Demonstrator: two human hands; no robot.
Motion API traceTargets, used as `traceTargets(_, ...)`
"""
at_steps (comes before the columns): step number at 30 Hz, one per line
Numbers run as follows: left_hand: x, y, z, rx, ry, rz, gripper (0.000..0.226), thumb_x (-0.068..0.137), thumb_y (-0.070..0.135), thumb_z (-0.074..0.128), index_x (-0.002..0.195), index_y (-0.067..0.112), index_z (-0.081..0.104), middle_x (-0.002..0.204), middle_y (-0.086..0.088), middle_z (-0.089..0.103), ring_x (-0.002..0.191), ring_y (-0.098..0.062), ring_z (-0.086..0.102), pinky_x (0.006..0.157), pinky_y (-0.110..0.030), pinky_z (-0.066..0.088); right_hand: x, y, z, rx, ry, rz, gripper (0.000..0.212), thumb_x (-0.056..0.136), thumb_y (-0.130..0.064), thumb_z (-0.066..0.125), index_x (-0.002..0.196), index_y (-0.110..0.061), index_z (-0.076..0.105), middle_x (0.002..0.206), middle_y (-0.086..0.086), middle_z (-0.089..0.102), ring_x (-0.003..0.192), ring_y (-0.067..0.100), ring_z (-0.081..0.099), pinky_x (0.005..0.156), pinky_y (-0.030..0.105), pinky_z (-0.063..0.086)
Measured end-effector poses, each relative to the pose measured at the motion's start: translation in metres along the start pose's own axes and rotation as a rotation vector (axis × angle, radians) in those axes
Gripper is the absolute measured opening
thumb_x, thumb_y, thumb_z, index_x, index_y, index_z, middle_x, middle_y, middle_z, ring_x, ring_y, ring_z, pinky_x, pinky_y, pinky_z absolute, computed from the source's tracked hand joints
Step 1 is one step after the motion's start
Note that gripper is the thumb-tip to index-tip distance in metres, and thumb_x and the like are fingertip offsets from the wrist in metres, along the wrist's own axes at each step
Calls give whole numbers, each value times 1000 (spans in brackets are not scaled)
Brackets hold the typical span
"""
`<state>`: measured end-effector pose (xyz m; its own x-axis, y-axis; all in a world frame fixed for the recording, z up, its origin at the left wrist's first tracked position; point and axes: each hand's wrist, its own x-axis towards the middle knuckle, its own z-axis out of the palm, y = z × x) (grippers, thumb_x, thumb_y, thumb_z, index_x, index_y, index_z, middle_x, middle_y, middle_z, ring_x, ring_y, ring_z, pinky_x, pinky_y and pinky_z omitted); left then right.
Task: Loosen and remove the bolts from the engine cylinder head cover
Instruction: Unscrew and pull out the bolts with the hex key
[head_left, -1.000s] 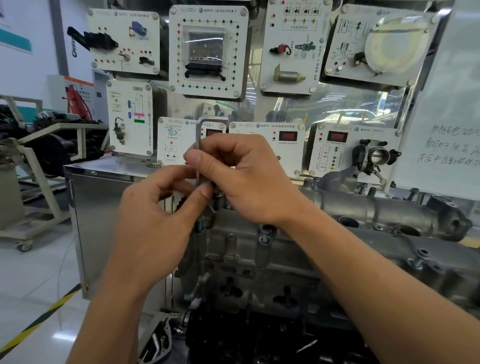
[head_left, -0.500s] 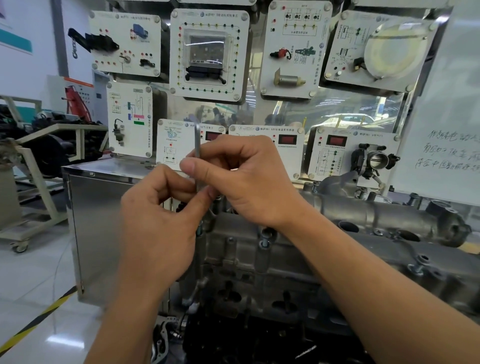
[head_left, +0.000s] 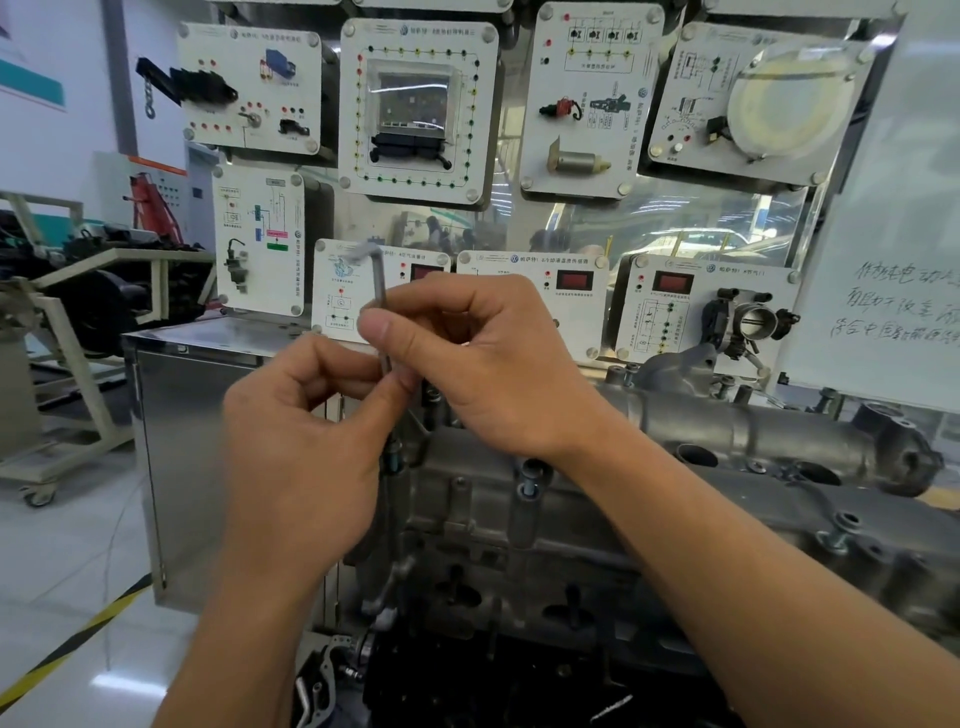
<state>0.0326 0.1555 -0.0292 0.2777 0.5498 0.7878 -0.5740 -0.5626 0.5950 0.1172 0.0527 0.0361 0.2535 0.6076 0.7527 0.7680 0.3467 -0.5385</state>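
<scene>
A grey metal cylinder head cover (head_left: 675, 431) lies across the engine at the right. An L-shaped hex key (head_left: 379, 283) stands upright over the cover's left end, its short arm blurred at the top. My right hand (head_left: 488, 364) pinches the key's shaft between thumb and fingers. Just below, my left hand (head_left: 306, 441) pinches the lower shaft with thumb and forefinger. The key's tip and the bolt under it are hidden behind my fingers. One bolt (head_left: 529, 480) stands raised in the cover's near edge, and another bolt (head_left: 836, 535) sits further right.
A board of white training panels (head_left: 415, 109) rises close behind the engine. A throttle body (head_left: 748, 325) is mounted at its lower right. A steel cabinet (head_left: 197, 441) stands left of the engine. A trolley frame (head_left: 67, 364) and yellow-black floor tape (head_left: 67, 654) lie further left.
The hex key's short arm has swung round as both hands twist the shaft. The key and both hands sit slightly higher than a second ago.
</scene>
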Motion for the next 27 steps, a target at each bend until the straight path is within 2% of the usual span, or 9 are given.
traceTargets(3,-1,-3,6,43,42,15,22,80,31,79,71,20,62,70,1,66,64,-19,64,61,-29,54,1,0,0,-1,15,0,7,87,-6,75,82,-2,72,68,27,61,57,18,46,53,31,40)
traceTargets(5,-2,-4,6,50,30,-10,20,82,35,77,73,23,63,71,3,67,65,-15,64,62,-31,53,1,2,-1,6,-2,-7,12,91,-5,71,81,2,71,71,26,62,61,23,51,56,36,45)
traceTargets(7,-1,-2,2,35,-72,-11,3,86,35,69,84,33,70,81,10,73,76,-8,69,71,-31,55,1,3,-1,13,-44,0,15,96,-5,63,88,6,71,76,23,65,70,30,64,68,46,57)
traceTargets(10,1,2,-7,43,-213,28,17,93,29,59,101,38,71,94,14,76,91,-8,72,78,-28,57,1,4,-1,-26,-83,55,21,102,-9,54,106,1,72,87,9,72,86,24,70,86,45,58)
traceTargets(12,2,3,-11,29,-225,35,14,95,28,62,100,37,71,93,14,76,90,-8,72,79,-25,58,2,4,-1,-9,-98,102,23,104,-12,51,110,-1,71,80,2,67,78,17,64,80,39,57)
traceTargets(15,3,2,-12,-1,-158,-2,8,87,34,69,93,32,73,86,10,77,83,-12,74,75,-26,60,2,3,1,3,-67,55,19,100,-13,59,102,1,71,73,15,66,67,30,58,70,42,55)
traceTargets(19,1,0,-5,13,-44,-13,20,75,38,77,73,22,66,71,1,70,66,-11,67,64,-23,56,1,2,0,73,-12,46,12,89,-5,72,96,5,72,72,20,67,65,22,60,66,36,52)
traceTargets(22,0,-2,-6,51,-103,-32,27,72,46,83,77,27,65,77,6,70,73,-9,67,74,-26,53,2,2,-2,73,-9,46,12,91,-3,69,94,8,71,77,26,67,66,22,59,64,34,49)
traceTargets(27,0,-2,-14,208,-354,-37,30,76,36,80,102,39,66,111,18,67,110,-3,62,96,-26,45,2,7,-5,52,-29,57,17,101,-6,55,97,4,69,60,-18,57,54,-4,53,59,11,43)
